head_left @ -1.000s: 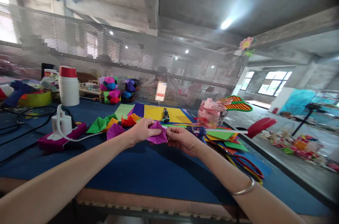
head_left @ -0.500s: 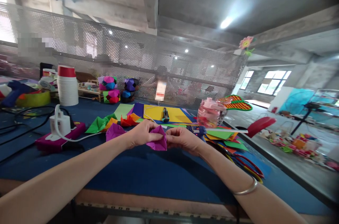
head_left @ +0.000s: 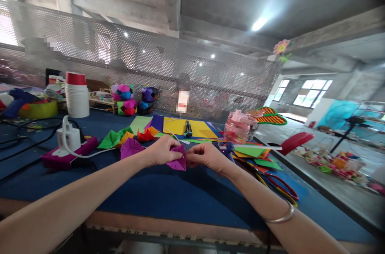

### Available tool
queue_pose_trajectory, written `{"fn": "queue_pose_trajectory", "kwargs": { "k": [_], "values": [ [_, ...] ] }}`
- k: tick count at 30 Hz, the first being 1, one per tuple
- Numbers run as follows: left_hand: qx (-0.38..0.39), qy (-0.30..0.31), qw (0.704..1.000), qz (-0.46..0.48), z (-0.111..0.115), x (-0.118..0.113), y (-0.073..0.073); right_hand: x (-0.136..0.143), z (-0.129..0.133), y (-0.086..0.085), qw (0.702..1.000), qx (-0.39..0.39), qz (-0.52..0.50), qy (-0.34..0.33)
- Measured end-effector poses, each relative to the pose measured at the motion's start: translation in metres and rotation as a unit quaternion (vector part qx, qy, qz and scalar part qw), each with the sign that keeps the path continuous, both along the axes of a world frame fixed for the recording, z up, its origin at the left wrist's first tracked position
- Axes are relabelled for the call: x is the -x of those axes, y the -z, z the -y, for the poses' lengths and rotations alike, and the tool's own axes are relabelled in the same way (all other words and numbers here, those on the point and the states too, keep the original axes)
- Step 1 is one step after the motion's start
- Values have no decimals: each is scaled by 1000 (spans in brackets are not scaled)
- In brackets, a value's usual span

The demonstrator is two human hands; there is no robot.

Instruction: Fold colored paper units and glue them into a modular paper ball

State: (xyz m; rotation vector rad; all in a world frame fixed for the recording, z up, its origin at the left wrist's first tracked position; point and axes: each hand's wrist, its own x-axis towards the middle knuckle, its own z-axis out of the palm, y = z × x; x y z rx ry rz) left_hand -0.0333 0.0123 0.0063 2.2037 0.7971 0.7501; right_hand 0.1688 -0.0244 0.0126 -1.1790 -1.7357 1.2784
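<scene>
A folded piece of purple origami paper (head_left: 178,162) is held over the near middle of the blue tabletop. My left hand (head_left: 165,152) is closed on it, the thumb lying across its face. The fingers of my right hand (head_left: 207,157) are pinched together at the paper's right edge. Another folded purple paper (head_left: 130,149) lies just left of my left hand, partly behind the wrist. Beyond it sit folded green paper (head_left: 116,138) and orange paper (head_left: 147,133).
A power strip (head_left: 70,152) with a white charger and cables lies left. Stacked paper cups (head_left: 77,97) stand behind it. A box cutter (head_left: 188,129) rests on yellow paper (head_left: 174,125). To the right are a pink jar (head_left: 237,128), a glue gun (head_left: 230,150) and scissors (head_left: 282,188).
The purple paper in my hands has turned a little, and its right edge looks narrower. Both hands stay nearly in place; the view has shifted slightly.
</scene>
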Motion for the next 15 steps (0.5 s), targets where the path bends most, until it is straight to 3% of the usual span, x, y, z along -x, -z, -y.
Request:
{"fn": "queue_pose_trajectory", "kwargs": {
  "k": [15],
  "values": [
    [17,-18,1000,-7,2,-1,-1,4,-4,17,996,-83,39,24]
  ]
}}
